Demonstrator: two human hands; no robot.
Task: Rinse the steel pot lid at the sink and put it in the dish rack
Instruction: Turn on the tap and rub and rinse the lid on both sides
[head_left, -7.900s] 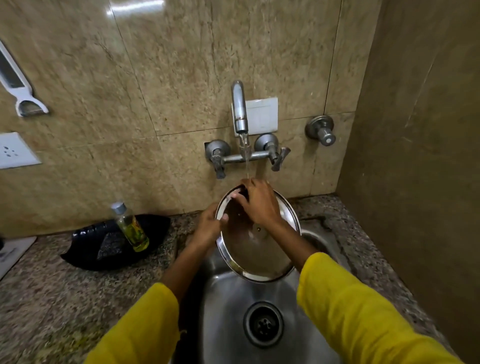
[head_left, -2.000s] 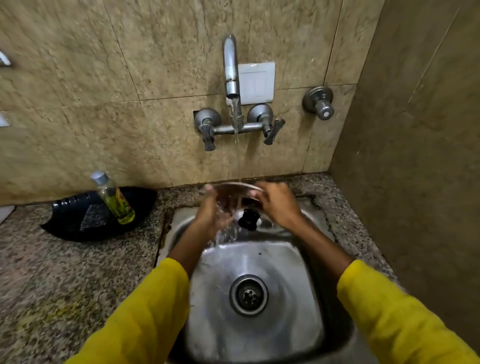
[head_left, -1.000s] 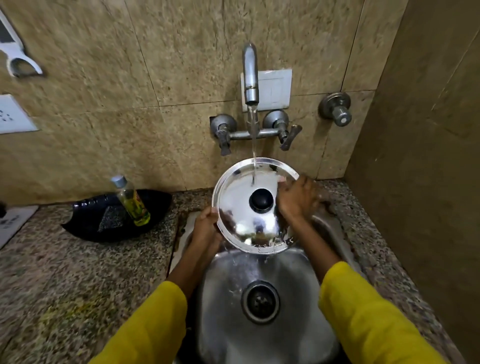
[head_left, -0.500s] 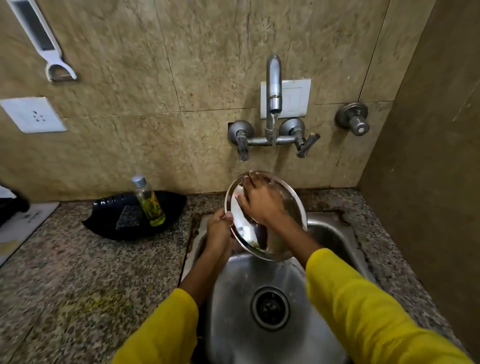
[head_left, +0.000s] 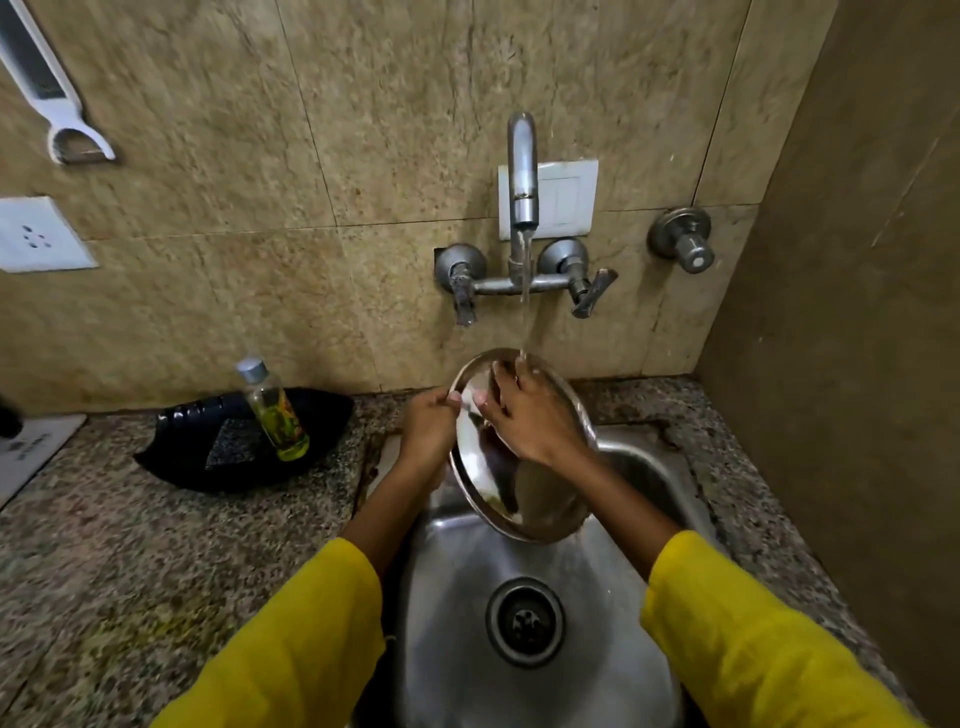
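left hand (head_left: 426, 426) grips lid (head_left: 540, 499) rim | right hand (head_left: 530, 415) spread flat on lid, under tap water

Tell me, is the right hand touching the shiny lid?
Touching. The head view shows the right hand pressed flat on the lid.

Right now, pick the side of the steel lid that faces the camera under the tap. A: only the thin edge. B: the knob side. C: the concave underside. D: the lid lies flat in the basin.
C: the steel lid shows its hollow inner face with no knob visible, the right hand spread across it and the left hand gripping its rim.
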